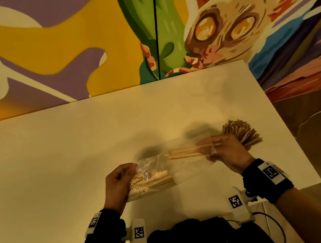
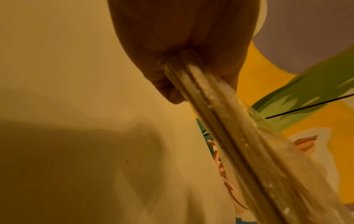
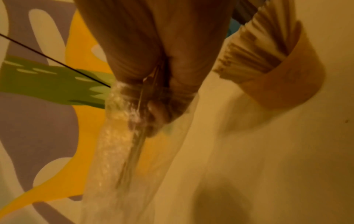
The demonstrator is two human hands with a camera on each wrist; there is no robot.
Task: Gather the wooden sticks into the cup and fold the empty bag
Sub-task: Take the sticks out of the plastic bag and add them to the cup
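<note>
A clear plastic bag (image 1: 163, 169) with a small label hangs above the white table (image 1: 55, 156) between my hands. My left hand (image 1: 120, 181) grips its closed end together with a bundle of wooden sticks (image 1: 153, 183) inside; the left wrist view shows the left hand (image 2: 172, 72) clenched round the sticks (image 2: 220, 125). My right hand (image 1: 221, 149) reaches into the bag's open end and pinches a few sticks (image 1: 184, 152). Behind that hand stands a cup (image 3: 287, 84) with several sticks (image 1: 240, 133) fanned out of it. In the right wrist view the fingers (image 3: 153, 112) sit inside the bag (image 3: 134, 174).
The table's right edge (image 1: 291, 131) runs close past the cup, with wooden floor and white cables beyond. A painted mural wall (image 1: 98, 36) rises behind the far table edge. Black cables hang below the near edge by my body.
</note>
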